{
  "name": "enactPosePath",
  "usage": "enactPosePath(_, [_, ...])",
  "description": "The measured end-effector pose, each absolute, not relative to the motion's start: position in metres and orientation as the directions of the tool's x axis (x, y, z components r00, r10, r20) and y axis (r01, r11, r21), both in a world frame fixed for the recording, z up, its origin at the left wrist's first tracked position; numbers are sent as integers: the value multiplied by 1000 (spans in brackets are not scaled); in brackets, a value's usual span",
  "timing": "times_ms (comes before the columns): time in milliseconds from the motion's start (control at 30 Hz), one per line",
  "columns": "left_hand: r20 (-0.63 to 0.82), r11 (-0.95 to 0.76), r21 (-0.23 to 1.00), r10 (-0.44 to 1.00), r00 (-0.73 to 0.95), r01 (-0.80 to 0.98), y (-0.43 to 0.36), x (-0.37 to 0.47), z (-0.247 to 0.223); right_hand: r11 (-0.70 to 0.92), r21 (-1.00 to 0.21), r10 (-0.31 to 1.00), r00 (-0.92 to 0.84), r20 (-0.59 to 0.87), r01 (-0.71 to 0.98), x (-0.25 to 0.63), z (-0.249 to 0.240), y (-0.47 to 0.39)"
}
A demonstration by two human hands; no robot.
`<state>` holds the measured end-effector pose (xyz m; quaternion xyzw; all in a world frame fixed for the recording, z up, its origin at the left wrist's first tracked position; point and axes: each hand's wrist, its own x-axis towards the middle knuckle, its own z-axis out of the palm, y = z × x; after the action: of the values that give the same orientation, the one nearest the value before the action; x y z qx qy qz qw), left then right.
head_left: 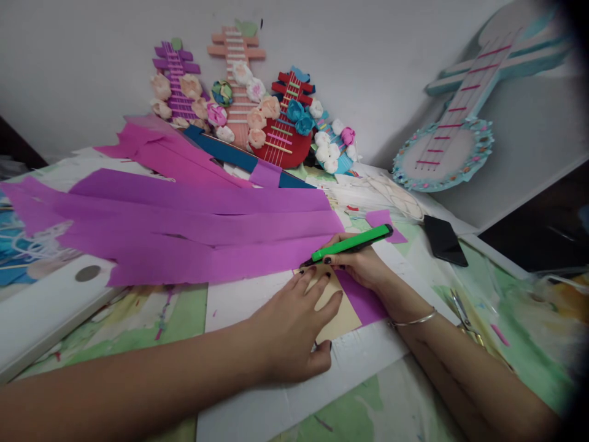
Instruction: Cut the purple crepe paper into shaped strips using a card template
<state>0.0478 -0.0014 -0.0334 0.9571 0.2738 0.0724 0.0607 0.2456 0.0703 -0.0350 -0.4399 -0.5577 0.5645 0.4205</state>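
My right hand (354, 263) grips a green utility knife (352, 243), its tip low at the far edge of a pale yellow card (345, 313). Flat on that card lies my left hand (299, 319), fingers spread, fingertips close to the knife tip. Under and beside the card shows purple paper (361, 298). A larger purple sheet (207, 227), creased and ragged at its left end, stretches away to the left. Beneath the work is a white board (257, 405). Whether the blade is touching the paper is hard to make out.
Flower-trimmed paper instruments, including a red one (292, 144), stand along the wall; a pale blue one (453, 141) leans at right. A black phone (445, 239) and scissors (464, 316) lie at right. A white box-like object (50, 307) and a pink sheet (156, 144) are at left.
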Motion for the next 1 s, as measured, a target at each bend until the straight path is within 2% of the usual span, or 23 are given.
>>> enactPosePath(400, [106, -843, 163, 532, 840, 513, -1, 49, -33, 1, -999, 958, -287, 12, -36, 247, -38, 72])
enactPosePath(1000, [89, -836, 180, 539, 838, 518, -1, 48, -34, -2, -999, 965, -263, -14, 47, 252, -35, 73])
